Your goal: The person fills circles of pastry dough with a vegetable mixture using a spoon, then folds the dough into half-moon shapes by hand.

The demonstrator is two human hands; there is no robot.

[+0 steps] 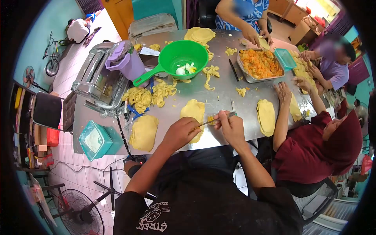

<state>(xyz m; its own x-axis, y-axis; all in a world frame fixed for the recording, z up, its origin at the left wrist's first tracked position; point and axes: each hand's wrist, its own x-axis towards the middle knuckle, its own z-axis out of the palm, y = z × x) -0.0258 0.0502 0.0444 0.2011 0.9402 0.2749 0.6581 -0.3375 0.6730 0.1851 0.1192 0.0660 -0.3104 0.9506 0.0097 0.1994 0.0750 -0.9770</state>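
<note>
My right hand (231, 127) is closed around one end of a thin knife (209, 122), held over the table. At the other end of the knife, the fingers of my left hand (182, 131) are pinched together. A small yellow piece (211, 118) shows beside the blade. Beneath my hands lies a stack of flat yellow dough sheets (192, 107), partly covered by my left hand. To its left is another dough stack (143, 132), and farther right a third dough stack (266, 117).
A green colander (183, 50) holds egg pieces. Behind my left hand are dough scraps (138, 98), a pasta machine (102, 74) and a purple jug (129, 64). A tray of orange filling (244, 71) stands right. Flour fills a teal tub (94, 141). Several people sit around the table (172, 111).
</note>
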